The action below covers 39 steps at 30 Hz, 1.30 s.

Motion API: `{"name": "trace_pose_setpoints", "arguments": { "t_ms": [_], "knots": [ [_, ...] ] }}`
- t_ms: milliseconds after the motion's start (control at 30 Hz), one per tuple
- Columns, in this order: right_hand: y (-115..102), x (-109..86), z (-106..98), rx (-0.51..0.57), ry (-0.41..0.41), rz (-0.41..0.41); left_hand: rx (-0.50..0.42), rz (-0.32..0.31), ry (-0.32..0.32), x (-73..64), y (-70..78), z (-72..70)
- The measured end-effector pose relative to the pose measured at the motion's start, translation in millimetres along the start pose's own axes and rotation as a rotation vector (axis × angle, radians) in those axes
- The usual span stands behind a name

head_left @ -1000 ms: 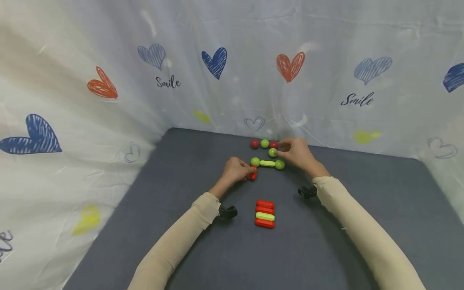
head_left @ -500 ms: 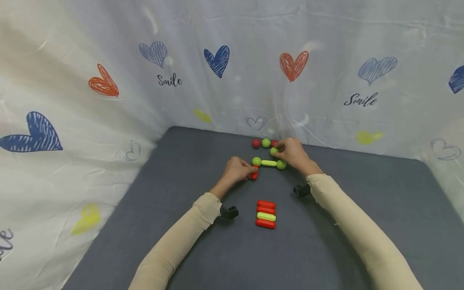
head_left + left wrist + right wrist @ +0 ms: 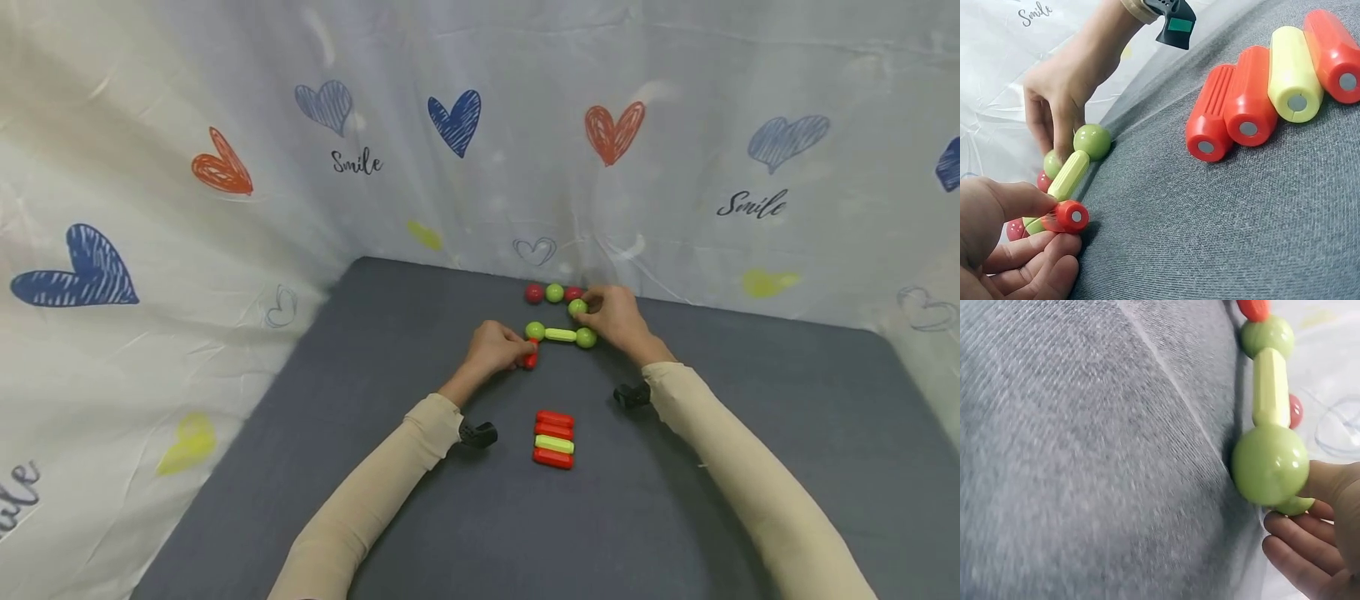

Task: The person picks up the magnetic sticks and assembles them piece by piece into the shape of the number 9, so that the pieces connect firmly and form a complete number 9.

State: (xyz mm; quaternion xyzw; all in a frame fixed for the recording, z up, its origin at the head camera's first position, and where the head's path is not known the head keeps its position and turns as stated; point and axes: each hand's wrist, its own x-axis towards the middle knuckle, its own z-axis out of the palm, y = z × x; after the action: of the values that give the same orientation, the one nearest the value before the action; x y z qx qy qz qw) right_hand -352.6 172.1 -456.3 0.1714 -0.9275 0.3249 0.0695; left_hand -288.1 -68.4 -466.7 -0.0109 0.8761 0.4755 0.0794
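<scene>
- With left hand (image 3: 491,348), pinching a red faceted plastic rod (image 3: 531,356), set against a glossy green ball (image 3: 535,332).
- With right hand (image 3: 615,317), pinching a second glossy green ball (image 3: 577,307); mostly hidden in right wrist view, plain from head.
- Shown by left wrist view, unlike head: round grey disc (image 3: 1076,216) on rod's end.
- Bright red, shiny, rounded at end.
- Located toward far edge of grey fabric surface (image 3: 435,517), below white printed curtain (image 3: 525,192); broad room outward of both hands.

We pinch a red rod (image 3: 1075,216) in our left hand (image 3: 988,215); beyond it, our right hand (image 3: 1063,81) touches a green ball (image 3: 1052,165).
</scene>
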Motion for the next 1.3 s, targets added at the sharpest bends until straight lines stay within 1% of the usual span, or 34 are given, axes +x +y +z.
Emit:
{"name": "trace_pose_setpoints", "arguments": {
  "t_ms": [133,267,400,467,533,600,700,833,967,1067,1200,1300],
  "knots": [
    [5.7,-5.0,-8.0,0.025,0.057,0.027,-0.018,0.012,0.004,-0.6,-0.3,-0.1],
    [11.7,-14.5,-18.9,0.031,0.095,0.05,-0.023,0.014,0.008,-0.1,-0.1,-0.3],
    [14.6,-33.7,-29.7,0.035,0.139,0.058,-0.039,-0.001,0.001,1.7,0.3,-0.7],
    [12.7,-46.1,-33.0,0.036,0.158,0.067,-0.054,-0.007,-0.006,3.0,0.5,-1.7],
    [8.1,-58.8,-33.1,0.035,0.159,0.065,-0.066,-0.014,-0.01,4.3,0.8,-3.1],
    [0.4,-70.3,-29.8,0.05,0.142,0.052,-0.07,-0.021,-0.008,5.3,0.9,-4.9],
    [-14.6,-83.9,-19.0,0.083,0.099,0.01,-0.064,-0.034,-0.003,6.0,0.4,-7.1],
    [-36.1,-93.8,0.8,0.135,0.038,-0.039,-0.05,-0.036,-0.002,5.5,-0.8,-7.2],
    [-54.6,-96.2,19.2,0.17,-0.031,-0.079,-0.044,-0.043,-0.001,4.3,-2.5,-4.4],
    [-64.3,-94.8,29.7,0.184,-0.068,-0.111,-0.054,-0.042,0.005,3.2,-3.0,-2.3],
    [-70.3,-91.4,38.6,0.193,-0.083,-0.133,-0.067,-0.033,0.001,2.1,-1.8,-0.4],
    [-71.3,-88.6,42.5,0.195,-0.074,-0.135,-0.074,-0.031,-0.006,2.0,-0.3,0.7]
  ]
}}
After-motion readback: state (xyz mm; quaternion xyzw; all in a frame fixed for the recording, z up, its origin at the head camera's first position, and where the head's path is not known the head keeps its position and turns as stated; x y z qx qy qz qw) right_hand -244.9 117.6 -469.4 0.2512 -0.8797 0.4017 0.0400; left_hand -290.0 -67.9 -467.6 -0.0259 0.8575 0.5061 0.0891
